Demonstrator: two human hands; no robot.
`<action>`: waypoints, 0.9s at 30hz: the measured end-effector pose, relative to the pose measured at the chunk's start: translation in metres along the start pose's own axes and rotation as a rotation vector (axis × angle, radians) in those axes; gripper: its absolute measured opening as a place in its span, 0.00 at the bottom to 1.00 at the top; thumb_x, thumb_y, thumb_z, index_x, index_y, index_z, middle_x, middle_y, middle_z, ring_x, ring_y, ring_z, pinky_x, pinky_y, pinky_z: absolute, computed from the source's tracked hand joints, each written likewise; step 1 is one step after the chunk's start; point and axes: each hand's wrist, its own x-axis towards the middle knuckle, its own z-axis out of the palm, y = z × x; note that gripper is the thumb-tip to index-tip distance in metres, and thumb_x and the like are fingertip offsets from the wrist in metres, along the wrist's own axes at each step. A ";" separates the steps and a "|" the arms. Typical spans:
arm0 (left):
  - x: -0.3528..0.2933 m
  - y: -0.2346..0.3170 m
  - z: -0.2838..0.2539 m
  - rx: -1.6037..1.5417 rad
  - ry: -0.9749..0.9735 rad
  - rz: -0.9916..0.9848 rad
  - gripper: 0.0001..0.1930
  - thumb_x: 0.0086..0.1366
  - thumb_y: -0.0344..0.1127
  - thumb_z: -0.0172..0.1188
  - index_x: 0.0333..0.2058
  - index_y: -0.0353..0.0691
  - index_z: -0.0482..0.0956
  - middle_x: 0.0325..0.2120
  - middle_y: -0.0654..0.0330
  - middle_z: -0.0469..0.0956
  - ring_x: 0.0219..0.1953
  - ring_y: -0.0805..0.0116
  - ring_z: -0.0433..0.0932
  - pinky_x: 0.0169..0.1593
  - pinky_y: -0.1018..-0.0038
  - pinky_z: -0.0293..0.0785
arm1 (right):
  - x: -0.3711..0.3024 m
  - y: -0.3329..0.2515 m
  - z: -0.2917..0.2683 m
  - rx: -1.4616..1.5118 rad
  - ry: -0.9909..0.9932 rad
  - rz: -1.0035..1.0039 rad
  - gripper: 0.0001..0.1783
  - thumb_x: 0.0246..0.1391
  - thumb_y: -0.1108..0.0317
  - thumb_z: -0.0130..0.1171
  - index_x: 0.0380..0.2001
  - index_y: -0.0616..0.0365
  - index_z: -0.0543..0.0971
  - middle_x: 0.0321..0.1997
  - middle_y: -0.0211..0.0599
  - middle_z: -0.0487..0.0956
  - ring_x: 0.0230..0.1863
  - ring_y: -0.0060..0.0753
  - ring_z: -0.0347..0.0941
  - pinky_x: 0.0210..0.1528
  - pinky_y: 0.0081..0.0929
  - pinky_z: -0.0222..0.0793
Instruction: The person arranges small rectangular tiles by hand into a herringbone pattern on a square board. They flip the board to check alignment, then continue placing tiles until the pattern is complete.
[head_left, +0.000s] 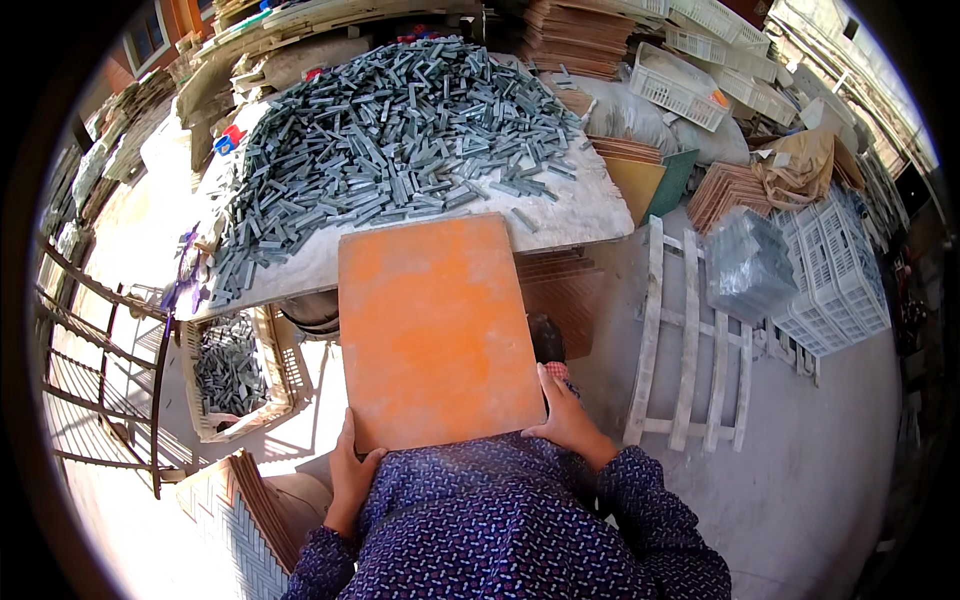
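A flat orange board (435, 330) with worn, dusty edges lies between my two hands. Its far edge rests against the near edge of the table, and its near edge is at my lap. My left hand (352, 470) grips the near left corner, thumb toward the board's face. At the near right corner, my right hand (572, 418) holds the edge with its thumb along the side. The fingers beneath the board are hidden. Beyond it, a large heap of small grey stone strips (390, 130) covers much of the white-topped table (590, 205).
Below the table's left side stands a crate (282, 385) of grey strips, near a metal rack (105, 380). Patterned tile sheets (235, 525) are stacked at my left. At right are a wooden pallet (690, 340), a plastic-wrapped stack (748, 265) and white crates (835, 270).
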 end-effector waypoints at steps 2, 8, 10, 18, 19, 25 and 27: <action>-0.004 0.002 -0.001 0.065 0.002 -0.006 0.45 0.46 0.28 0.67 0.62 0.30 0.53 0.56 0.41 0.64 0.57 0.50 0.67 0.59 0.69 0.63 | 0.002 -0.004 -0.002 -0.008 -0.008 0.013 0.62 0.27 0.63 0.75 0.64 0.68 0.49 0.63 0.60 0.58 0.65 0.52 0.55 0.64 0.34 0.53; -0.015 0.003 -0.014 0.228 0.037 0.075 0.40 0.50 0.36 0.67 0.60 0.32 0.59 0.55 0.43 0.66 0.56 0.47 0.67 0.57 0.66 0.65 | -0.002 -0.011 0.002 -0.016 -0.024 -0.017 0.58 0.29 0.62 0.75 0.63 0.65 0.54 0.62 0.60 0.61 0.64 0.53 0.57 0.63 0.34 0.55; -0.014 0.017 -0.039 0.250 -0.040 0.001 0.36 0.51 0.38 0.66 0.57 0.31 0.63 0.53 0.44 0.69 0.54 0.47 0.69 0.56 0.65 0.66 | -0.002 -0.024 -0.006 -0.079 -0.059 -0.024 0.56 0.30 0.61 0.75 0.62 0.64 0.56 0.62 0.59 0.62 0.64 0.52 0.58 0.63 0.34 0.55; 0.154 -0.012 -0.071 -0.659 0.113 -0.173 0.27 0.65 0.48 0.52 0.50 0.27 0.67 0.43 0.50 0.76 0.43 0.62 0.76 0.46 0.71 0.73 | 0.124 -0.071 -0.057 -0.068 0.198 -0.154 0.37 0.55 0.52 0.54 0.60 0.67 0.60 0.64 0.57 0.60 0.65 0.52 0.55 0.64 0.34 0.52; 0.176 -0.003 -0.076 -0.833 0.018 -0.245 0.28 0.66 0.50 0.50 0.49 0.26 0.68 0.42 0.50 0.76 0.40 0.65 0.77 0.43 0.73 0.74 | 0.155 -0.069 -0.057 -0.070 0.209 -0.179 0.36 0.57 0.51 0.50 0.60 0.67 0.59 0.64 0.57 0.59 0.65 0.52 0.55 0.65 0.35 0.51; 0.212 0.043 -0.045 0.158 0.285 0.077 0.29 0.62 0.39 0.52 0.56 0.23 0.59 0.43 0.35 0.73 0.46 0.39 0.73 0.49 0.57 0.68 | 0.268 -0.058 -0.061 -0.236 0.189 -0.293 0.32 0.59 0.53 0.48 0.59 0.66 0.62 0.63 0.57 0.61 0.67 0.50 0.51 0.66 0.36 0.46; 0.204 0.041 -0.027 0.115 0.308 0.096 0.28 0.62 0.35 0.52 0.57 0.25 0.58 0.45 0.36 0.72 0.47 0.40 0.72 0.50 0.59 0.68 | 0.291 -0.046 -0.049 -0.311 0.156 -0.286 0.31 0.56 0.56 0.51 0.57 0.66 0.64 0.62 0.55 0.63 0.65 0.52 0.54 0.64 0.39 0.51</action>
